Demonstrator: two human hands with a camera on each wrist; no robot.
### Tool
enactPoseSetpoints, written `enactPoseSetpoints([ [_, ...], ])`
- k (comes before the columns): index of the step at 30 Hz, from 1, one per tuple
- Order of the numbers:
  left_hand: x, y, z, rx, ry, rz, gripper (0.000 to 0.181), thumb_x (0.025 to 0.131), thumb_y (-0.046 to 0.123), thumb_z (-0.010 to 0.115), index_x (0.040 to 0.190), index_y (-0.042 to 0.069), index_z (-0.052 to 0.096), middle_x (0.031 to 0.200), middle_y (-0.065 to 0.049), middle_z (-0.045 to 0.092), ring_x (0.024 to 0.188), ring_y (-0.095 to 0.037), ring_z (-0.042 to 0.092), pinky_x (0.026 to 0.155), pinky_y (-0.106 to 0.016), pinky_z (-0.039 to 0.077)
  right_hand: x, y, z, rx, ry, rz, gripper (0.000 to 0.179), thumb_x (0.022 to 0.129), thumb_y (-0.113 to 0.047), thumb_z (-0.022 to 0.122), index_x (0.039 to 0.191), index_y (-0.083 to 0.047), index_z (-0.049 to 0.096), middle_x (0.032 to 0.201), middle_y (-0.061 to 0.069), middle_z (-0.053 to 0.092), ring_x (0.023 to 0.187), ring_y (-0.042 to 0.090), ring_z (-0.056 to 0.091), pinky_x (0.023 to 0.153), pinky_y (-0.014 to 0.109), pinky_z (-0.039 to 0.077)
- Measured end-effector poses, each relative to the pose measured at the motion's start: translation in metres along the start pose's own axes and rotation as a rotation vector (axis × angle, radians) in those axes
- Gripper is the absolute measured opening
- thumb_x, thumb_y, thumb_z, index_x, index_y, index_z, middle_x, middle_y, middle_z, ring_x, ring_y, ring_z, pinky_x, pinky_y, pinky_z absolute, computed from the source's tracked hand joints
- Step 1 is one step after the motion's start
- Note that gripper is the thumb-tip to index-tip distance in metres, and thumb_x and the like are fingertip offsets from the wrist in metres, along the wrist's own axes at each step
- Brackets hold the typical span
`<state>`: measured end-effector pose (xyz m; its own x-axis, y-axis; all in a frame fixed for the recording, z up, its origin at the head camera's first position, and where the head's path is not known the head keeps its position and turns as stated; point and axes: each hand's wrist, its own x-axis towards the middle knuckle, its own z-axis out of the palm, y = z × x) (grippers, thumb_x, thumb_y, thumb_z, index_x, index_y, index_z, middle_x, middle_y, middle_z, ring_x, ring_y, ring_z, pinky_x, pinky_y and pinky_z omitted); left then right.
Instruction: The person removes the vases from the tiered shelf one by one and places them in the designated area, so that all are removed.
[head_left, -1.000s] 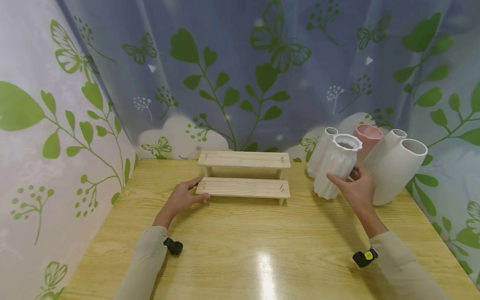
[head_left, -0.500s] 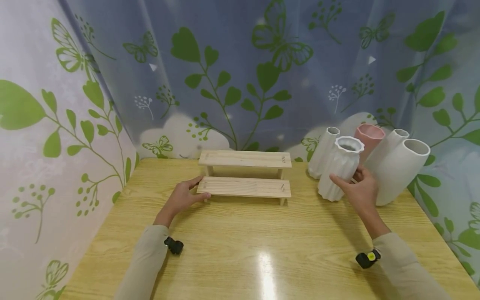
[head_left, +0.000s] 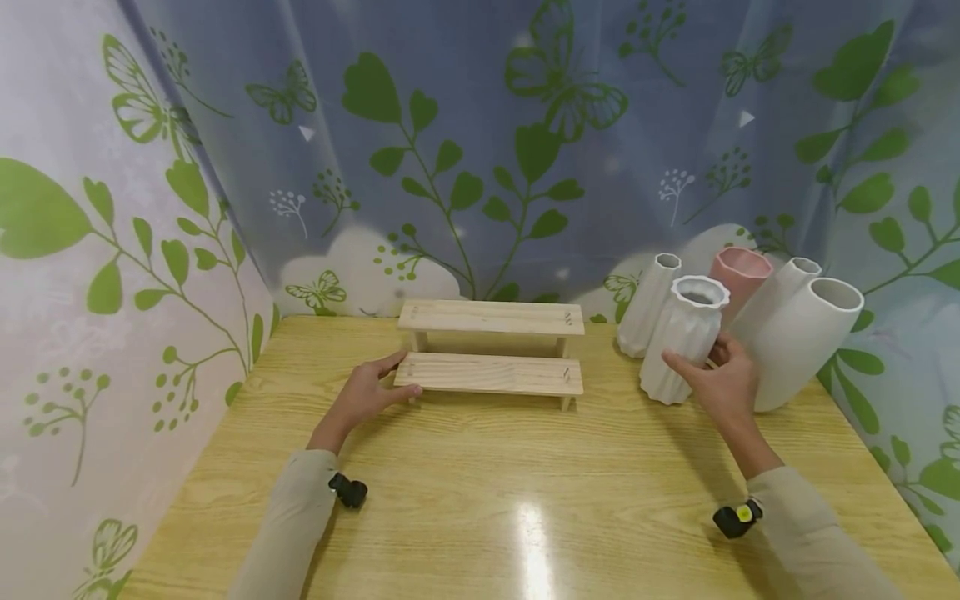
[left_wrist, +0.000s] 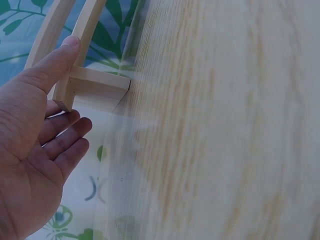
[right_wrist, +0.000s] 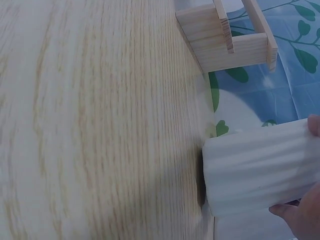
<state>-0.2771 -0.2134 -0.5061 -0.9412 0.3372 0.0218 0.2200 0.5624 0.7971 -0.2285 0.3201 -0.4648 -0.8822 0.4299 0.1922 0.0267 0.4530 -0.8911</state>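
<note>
In the head view, my left hand point(head_left: 365, 393) holds the left end of the lower step of a two-step wooden display stand point(head_left: 491, 374). The left wrist view has the thumb lying along the board, with the fingers partly hidden behind its end. Over on the right, my right hand point(head_left: 722, 382) grips a white fluted vase point(head_left: 678, 350) with a scalloped rim, thumb on its near side and the other fingers partly hidden behind it. That vase point(right_wrist: 260, 167) is upright or nearly so, its base at the tabletop, with a dark shadow line below in the right wrist view.
Around the held vase stand a slim white vase point(head_left: 647, 312), a pink faceted vase point(head_left: 738, 275), another white vase point(head_left: 802, 267) and a large smooth white vase point(head_left: 806, 350). The wooden table point(head_left: 450, 500) meets patterned curtains point(head_left: 480, 150) at the back and sides.
The fluted vase has shifted slightly right and down in my right hand, its base swinging right so that it leans less. My left hand stays on the stand.
</note>
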Motion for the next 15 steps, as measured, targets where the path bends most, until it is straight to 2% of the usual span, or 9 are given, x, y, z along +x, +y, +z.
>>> enactPoseSetpoints([
  [15,0.0004,0.0001,0.0000,0.010,0.001,-0.009,0.096,0.086,0.057,0.077,0.160,0.011,0.036,0.162,-0.015,0.035,0.145,-0.045,0.038,0.110,-0.057,0.042,-0.0008,0.0018,-0.0020,-0.028,-0.029,0.021,0.084,0.082,-0.040,0.088,0.149,-0.006,0.049,0.142,0.016,0.059,0.122,0.023,0.059,0.086,0.013,0.050],
])
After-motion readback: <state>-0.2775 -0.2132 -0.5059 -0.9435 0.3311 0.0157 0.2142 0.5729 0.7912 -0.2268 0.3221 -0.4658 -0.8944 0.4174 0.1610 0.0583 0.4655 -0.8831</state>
